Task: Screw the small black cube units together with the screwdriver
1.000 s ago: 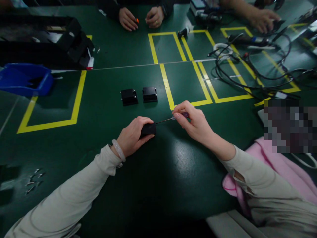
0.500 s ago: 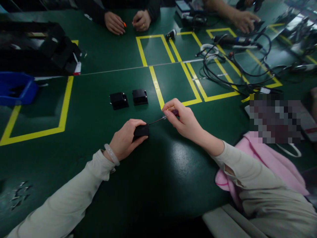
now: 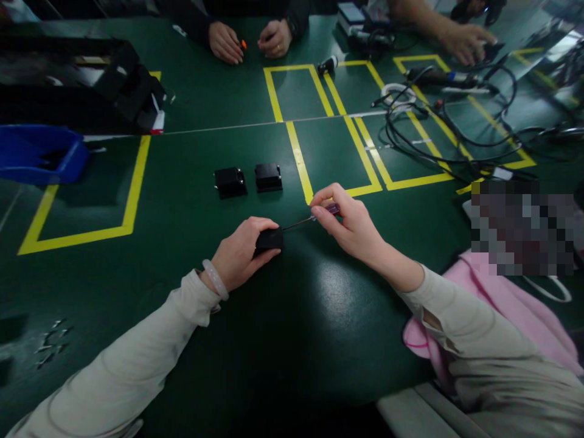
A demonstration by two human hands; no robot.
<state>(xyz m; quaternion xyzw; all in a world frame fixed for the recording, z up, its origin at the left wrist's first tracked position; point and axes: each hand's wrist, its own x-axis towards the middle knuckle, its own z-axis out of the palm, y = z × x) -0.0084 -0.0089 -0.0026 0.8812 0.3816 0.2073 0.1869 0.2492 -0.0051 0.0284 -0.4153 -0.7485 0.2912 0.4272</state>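
Note:
My left hand (image 3: 241,250) is closed round a small black box (image 3: 269,239) and presses it onto the green table (image 3: 182,207). My right hand (image 3: 349,222) pinches a thin screwdriver (image 3: 314,216) with a purple handle. Its metal shaft runs left and its tip meets the right side of the box. Two more black boxes (image 3: 230,182) (image 3: 268,176) lie side by side a little beyond my hands, apart from them.
Yellow tape marks rectangles (image 3: 319,146) on the table. A blue bin (image 3: 39,153) and black holders (image 3: 104,85) stand at the far left. Tangled cables (image 3: 438,121) lie at the far right. Other people's hands (image 3: 249,39) (image 3: 465,42) rest at the far edge. Small screws (image 3: 50,347) lie near left.
Only the camera view has shifted a little. My hands keep the same hold on the box and the screwdriver.

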